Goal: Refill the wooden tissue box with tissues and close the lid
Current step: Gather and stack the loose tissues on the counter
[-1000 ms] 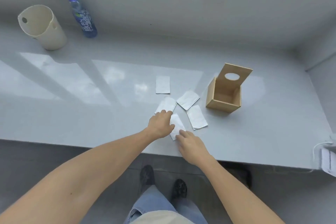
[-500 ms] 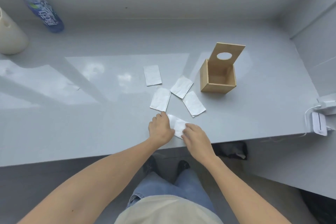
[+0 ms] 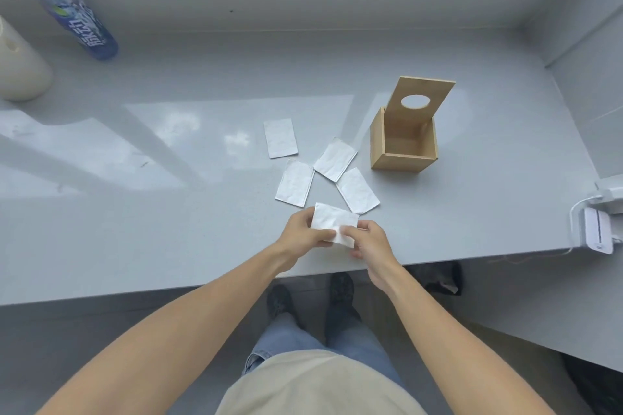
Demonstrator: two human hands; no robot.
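while my left hand [image 3: 305, 233] and right hand [image 3: 368, 239] pinch one tissue [image 3: 332, 222] by its near edge, the wooden tissue box [image 3: 403, 152] waits beyond — lid [image 3: 423, 98] upright; four tissues [image 3: 296, 187] lie between, ready, i think, for loading.

Four tissues [image 3: 333, 158] on the counter [image 3: 168, 212], left of the box [image 3: 403, 145]
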